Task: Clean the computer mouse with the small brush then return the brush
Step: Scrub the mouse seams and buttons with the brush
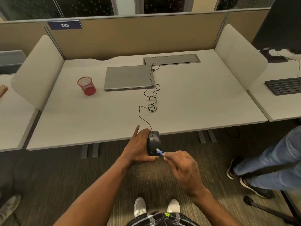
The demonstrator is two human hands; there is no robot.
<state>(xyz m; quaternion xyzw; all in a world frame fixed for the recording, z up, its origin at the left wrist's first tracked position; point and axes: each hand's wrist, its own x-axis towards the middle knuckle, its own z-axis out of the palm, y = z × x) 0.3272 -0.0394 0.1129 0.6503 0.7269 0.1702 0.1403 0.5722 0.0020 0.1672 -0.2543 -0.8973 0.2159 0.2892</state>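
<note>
Left hand [138,147] gripping the black mouse [154,142] off the surface [97,115]; right hand [182,168] pinching the small blue brush [159,152] against it.

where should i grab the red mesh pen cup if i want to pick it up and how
Take the red mesh cup by its side wall, just below the rim, coming in from the front edge of the desk. It stands upright and apart from the closed laptop, so fingers can probably wrap round it freely. It narrows from the rim down to the base, so a grip near the top seems less likely to slip.
</note>
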